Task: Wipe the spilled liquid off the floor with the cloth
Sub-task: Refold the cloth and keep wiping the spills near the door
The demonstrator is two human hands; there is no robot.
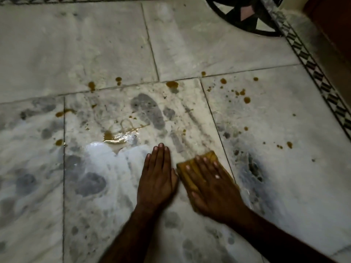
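A yellow-brown cloth (206, 157) lies flat on the white marble floor (95, 44). My right hand (210, 186) presses down on it with the fingers spread, covering most of it. My left hand (157, 177) rests flat on the bare floor just left of the cloth, fingers together, holding nothing. A brown puddle (114, 138) shines a little beyond and left of my left hand. Brown drops are scattered further out: one drop (171, 84) on the tile joint ahead, and several drops (247, 99) to the right. Grey smear streaks run across the tile ahead of the cloth.
A black-and-white patterned border strip (311, 69) runs along the right side of the floor. A dark round inlay (245, 16) sits at the top right. A brown wall or door (332, 19) stands beyond the border. Wet grey footprints mark the tiles.
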